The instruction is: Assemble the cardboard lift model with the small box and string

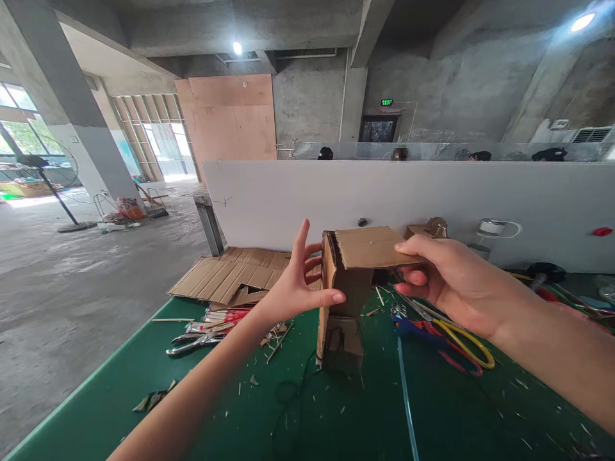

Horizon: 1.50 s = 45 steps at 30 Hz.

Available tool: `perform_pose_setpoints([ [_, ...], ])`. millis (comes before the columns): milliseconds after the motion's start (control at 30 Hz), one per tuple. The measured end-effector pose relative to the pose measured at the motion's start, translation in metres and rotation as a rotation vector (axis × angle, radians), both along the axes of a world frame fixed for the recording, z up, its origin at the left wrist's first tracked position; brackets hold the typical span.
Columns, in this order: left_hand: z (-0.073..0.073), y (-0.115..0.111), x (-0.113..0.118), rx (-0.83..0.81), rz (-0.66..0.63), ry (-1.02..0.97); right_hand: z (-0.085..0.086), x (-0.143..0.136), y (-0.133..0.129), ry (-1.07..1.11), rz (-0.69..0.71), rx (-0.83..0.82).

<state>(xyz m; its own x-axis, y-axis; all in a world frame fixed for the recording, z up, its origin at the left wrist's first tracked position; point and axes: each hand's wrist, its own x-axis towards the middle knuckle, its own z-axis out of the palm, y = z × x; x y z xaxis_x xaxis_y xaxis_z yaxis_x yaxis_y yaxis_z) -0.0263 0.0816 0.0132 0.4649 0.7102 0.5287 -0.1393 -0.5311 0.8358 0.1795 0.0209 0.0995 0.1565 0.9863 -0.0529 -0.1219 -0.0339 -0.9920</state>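
An upright cardboard structure (353, 288) stands on the green table, with a small cardboard box shape (343, 346) at its foot. A flat cardboard piece (369, 246) lies level across its top. My right hand (427, 269) pinches the right end of that flat piece, thumb above and fingers below. On the other side, my left hand (305, 282) is spread open against the structure's left edge. Its index finger points up and its thumb reaches across in front; whether the fingers press on the cardboard is partly hidden.
Cardboard sheets (240, 272) lie at the back left, near pliers (195, 344) and red-and-white packets (223, 317). Yellow-handled scissors (466, 342) rest at right beside a pale blue strip (407, 397). Scraps litter the green table (230, 422). A white partition (288, 198) rises behind.
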Motion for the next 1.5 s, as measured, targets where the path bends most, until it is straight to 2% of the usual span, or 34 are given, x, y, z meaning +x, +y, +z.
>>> perform_pose_setpoints([
  [233, 0.002, 0.001, -0.001, 0.049, 0.011, 0.068, 0.021, 0.0, 0.001, -0.175, 0.032, 0.032],
  [400, 0.003, 0.002, 0.0, 0.078, 0.038, 0.093, 0.026, -0.001, 0.005, -0.214, 0.049, 0.041],
  [633, 0.01, 0.0, -0.003, 0.067, 0.037, 0.137, 0.026, -0.001, 0.011, -0.156, 0.051, 0.023],
  [833, 0.024, -0.002, -0.005, 0.017, -0.024, 0.127, 0.026, -0.003, 0.013, -0.133, 0.064, 0.037],
  [1000, 0.034, -0.002, -0.003, 0.077, 0.005, 0.148, 0.024, -0.006, 0.011, -0.095, 0.069, 0.037],
  [1200, 0.032, -0.005, 0.002, 0.059, 0.016, 0.064, 0.018, -0.011, 0.006, 0.008, 0.119, 0.048],
  [1500, 0.034, -0.019, 0.01, -0.034, 0.104, 0.025, 0.013, -0.02, 0.003, 0.046, 0.16, 0.084],
])
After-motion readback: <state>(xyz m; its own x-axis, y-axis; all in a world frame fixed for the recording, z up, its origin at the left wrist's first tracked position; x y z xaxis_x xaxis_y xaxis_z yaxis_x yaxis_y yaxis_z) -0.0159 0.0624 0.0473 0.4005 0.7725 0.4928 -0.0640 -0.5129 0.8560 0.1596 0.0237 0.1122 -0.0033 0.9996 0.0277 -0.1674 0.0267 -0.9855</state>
